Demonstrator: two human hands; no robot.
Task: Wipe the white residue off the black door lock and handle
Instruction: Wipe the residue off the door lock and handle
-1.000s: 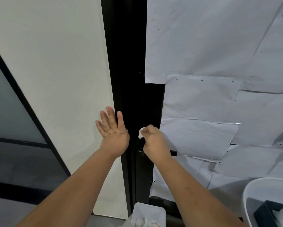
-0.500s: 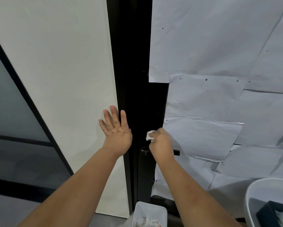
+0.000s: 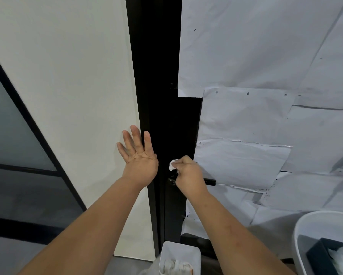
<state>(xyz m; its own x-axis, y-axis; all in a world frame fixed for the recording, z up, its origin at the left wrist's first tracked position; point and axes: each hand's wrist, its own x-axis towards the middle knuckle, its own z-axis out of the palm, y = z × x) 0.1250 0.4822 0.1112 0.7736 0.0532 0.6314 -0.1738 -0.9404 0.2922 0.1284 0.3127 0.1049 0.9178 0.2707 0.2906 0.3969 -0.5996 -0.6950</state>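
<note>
White wad of tissue (image 3: 173, 165) pinched in the right hand (image 3: 188, 175) scrubs the black lock just above the door handle (image 3: 209, 182), left hand (image 3: 139, 155) braced flat, fingers spread, beside it; lean harder and the door swings, smearing residue.

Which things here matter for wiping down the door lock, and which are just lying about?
In use: right hand, white wipe, black door handle, left hand flat on the wall.
Lying about: small white tub, white bin, paper sheets.
</note>
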